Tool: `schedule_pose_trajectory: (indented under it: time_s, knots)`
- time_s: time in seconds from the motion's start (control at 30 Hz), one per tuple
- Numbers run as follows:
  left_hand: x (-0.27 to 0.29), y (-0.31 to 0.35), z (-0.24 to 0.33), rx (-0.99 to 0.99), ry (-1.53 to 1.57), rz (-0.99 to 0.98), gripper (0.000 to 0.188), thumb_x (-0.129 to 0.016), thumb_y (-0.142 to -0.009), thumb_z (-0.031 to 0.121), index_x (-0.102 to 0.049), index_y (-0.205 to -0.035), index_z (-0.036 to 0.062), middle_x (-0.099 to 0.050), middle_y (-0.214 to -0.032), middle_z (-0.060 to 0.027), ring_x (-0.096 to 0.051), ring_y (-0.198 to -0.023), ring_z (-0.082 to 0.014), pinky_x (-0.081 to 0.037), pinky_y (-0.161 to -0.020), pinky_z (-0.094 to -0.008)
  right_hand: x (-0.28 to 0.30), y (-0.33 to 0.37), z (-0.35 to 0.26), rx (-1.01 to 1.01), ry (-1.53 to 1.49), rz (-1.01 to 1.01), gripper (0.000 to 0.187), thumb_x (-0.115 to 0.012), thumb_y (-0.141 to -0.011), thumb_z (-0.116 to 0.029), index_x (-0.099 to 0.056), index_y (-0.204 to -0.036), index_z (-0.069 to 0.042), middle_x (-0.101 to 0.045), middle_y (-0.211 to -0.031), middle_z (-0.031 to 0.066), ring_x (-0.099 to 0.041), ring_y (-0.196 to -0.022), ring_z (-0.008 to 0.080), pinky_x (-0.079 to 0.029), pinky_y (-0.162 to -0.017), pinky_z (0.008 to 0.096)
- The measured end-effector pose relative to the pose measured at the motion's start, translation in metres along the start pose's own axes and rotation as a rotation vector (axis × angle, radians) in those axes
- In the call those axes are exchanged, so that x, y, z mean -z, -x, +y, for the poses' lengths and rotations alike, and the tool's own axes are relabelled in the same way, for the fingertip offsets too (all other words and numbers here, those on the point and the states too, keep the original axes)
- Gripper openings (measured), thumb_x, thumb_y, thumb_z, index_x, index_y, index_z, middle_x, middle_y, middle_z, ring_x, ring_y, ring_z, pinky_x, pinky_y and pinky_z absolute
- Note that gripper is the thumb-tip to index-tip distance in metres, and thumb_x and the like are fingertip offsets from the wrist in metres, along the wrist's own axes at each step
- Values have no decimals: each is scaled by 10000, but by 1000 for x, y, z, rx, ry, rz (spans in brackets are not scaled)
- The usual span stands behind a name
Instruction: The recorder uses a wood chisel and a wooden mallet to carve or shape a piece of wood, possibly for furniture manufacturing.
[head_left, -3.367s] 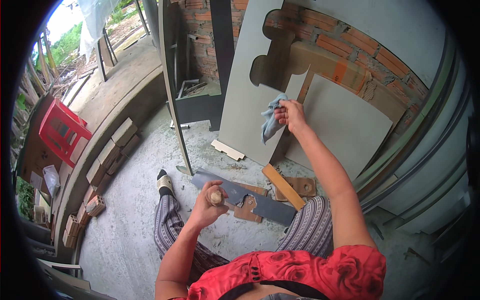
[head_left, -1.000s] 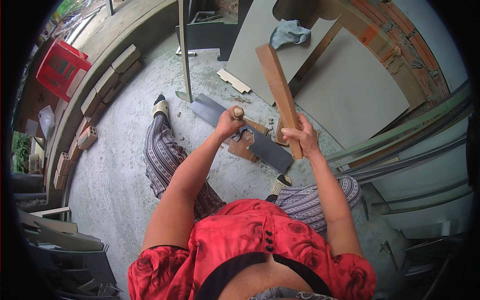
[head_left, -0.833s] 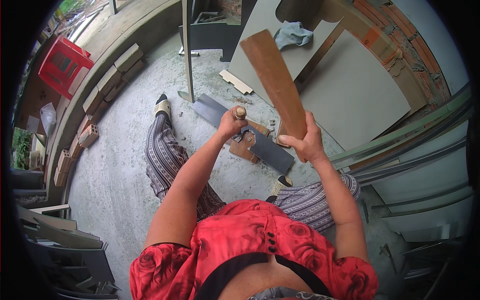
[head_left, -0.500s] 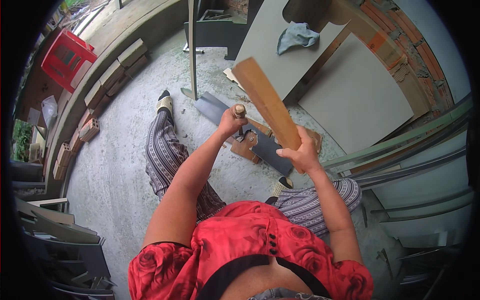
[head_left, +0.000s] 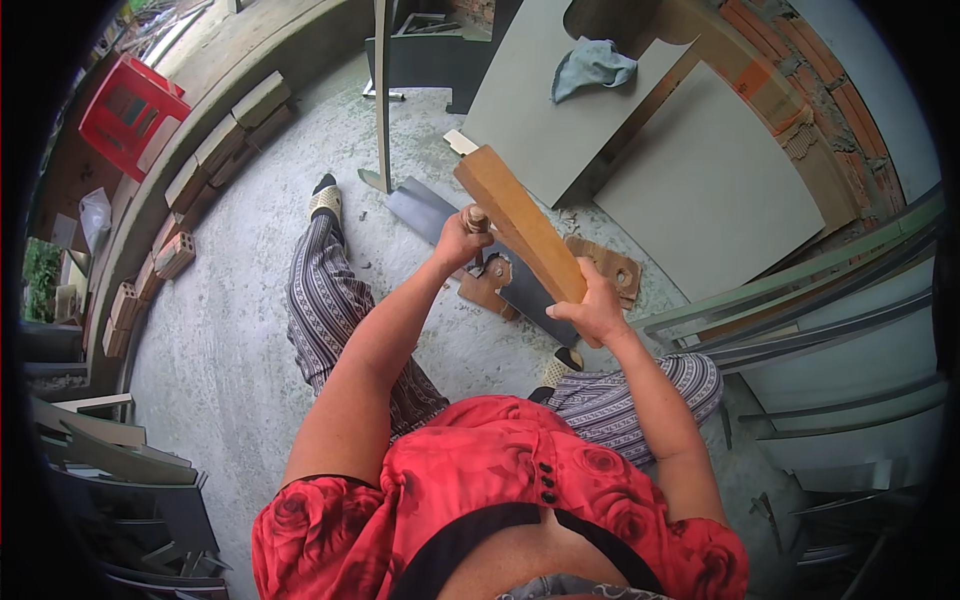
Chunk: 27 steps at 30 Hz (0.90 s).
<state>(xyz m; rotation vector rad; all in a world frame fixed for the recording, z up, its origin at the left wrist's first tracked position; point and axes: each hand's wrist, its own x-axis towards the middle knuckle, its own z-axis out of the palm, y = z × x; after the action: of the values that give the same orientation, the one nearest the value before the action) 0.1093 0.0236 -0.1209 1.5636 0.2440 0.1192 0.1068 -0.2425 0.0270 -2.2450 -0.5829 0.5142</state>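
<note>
My left hand point(head_left: 460, 243) is closed around the wooden handle of a chisel point(head_left: 476, 219), which stands nearly upright. Its lower end meets a dark grey board point(head_left: 530, 300) beside a jagged cut-out. Beneath that spot lies a flat brown wooden piece point(head_left: 486, 297). In my right hand point(head_left: 594, 308) is a thick, long wooden block point(head_left: 525, 225), gripped at its near end. The block slants up and left, its side close to the chisel's top; whether they touch I cannot tell. It hides part of the board.
Another brown wooden piece with a hole point(head_left: 626, 275) lies right of the block. Large pale panels point(head_left: 715, 180) lean at the back right, with a light blue cloth point(head_left: 594, 71) on one. An upright post point(head_left: 382, 100) stands beyond the board. Bricks point(head_left: 176, 256) line the left ledge.
The wooden block in my right hand has come down and left, toward the chisel. My left hand keeps the chisel in nearly the same place.
</note>
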Motion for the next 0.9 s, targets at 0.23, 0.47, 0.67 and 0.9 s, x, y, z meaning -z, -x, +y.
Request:
schedule_pose_trajectory:
  time_s: [0.23,0.47,0.67,0.9]
  knots:
    - [-16,4,22,-20,-35,-3,217,-681,-646,45,-528,-800,60,-533,-700,22,-497,-653,-92,-442,-619,-273,5,3,-3,109,-209,100,714,-788,-579,-246,-506,-1194,-17,-625,-1012,111,-602,-915,212,-475,-818,325]
    - [-11,7,19,-17,-96,13,218,-681,-647,46,-538,-810,67,-534,-697,20,-499,-654,-101,-445,-638,-273,7,6,-17,205,-189,156,724,-790,-607,-247,-472,-1220,-27,-636,-1026,148,-642,-921,261,-501,-804,360]
    - [-15,4,15,-17,-66,-23,219,-678,-650,48,-540,-819,62,-537,-700,23,-502,-654,-106,-450,-643,-283,-4,8,-12,413,-350,259,691,-773,-627,-208,-446,-1215,-47,-613,-1032,137,-630,-900,257,-494,-804,364]
    - [-5,4,3,11,-114,5,308,-658,-653,-22,-572,-943,38,-605,-818,17,-562,-748,-87,-476,-674,-256,3,0,-7,59,1,77,599,-776,-593,-290,-490,-1044,-19,-631,-921,193,-635,-874,323,-495,-767,378]
